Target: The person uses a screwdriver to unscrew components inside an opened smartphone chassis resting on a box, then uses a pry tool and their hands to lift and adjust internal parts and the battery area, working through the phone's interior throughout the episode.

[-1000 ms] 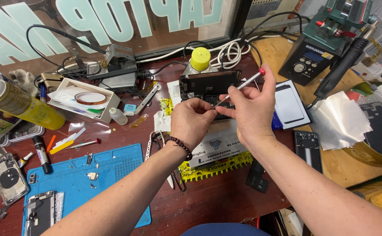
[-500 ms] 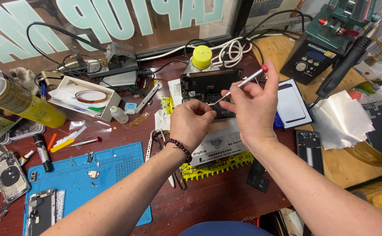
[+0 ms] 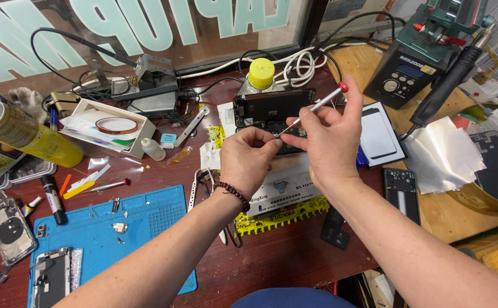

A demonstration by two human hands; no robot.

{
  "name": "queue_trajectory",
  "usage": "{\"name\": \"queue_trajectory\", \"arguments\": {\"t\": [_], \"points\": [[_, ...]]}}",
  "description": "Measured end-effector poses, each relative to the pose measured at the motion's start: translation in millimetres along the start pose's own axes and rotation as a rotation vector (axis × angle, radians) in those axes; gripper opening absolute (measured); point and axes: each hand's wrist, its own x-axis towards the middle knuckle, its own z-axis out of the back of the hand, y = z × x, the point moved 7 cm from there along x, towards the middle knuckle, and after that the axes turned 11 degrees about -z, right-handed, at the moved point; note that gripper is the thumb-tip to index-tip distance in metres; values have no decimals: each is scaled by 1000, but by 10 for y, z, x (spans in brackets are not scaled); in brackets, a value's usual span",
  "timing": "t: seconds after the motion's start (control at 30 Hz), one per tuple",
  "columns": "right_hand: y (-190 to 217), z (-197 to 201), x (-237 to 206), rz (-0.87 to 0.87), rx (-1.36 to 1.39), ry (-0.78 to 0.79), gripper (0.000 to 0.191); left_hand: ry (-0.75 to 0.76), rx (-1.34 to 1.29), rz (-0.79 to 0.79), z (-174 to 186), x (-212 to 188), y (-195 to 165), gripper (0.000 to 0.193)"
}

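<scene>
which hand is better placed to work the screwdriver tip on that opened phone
Right. The right hand grips the screwdriver, its tip angled down at the opened phone. The left hand rests beside the tip, fingers pinched, holding no tool.

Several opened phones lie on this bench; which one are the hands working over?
The black opened phone by the yellow-capped bottle, under the right hand's screwdriver; the others lie at the bench edges.
</scene>
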Motion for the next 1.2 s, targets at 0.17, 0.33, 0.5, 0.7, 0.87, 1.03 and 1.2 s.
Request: {"name": "queue_trajectory", "arguments": {"t": [0.17, 0.33, 0.5, 0.7, 0.87, 1.03, 1.2], "points": [[6, -8, -1, 14, -12, 7, 85, 5, -1, -23, -4, 8, 3, 15], [17, -13, -7, 19, -6, 13, 84, 10, -4, -40, -5, 9, -3, 15], [30, -6, -21, 28, 4, 12, 84, 14, 0, -54, 0, -4, -21, 16], [48, -16, -35, 38, -10, 18, 84, 20, 13, -81, 7, -11, -55, 17], [64, -28, -41, 40, -44, 23, 85, 19, 1, -67, 2, -13, -53, 17], [70, -34, -42, 43, -48, 19, 85, 11, 19, -68, 15, -16, -65, 17], [62, -37, -39, 41, -34, 22, 85, 1, 32, -67, 25, -17, -70, 18]]}}
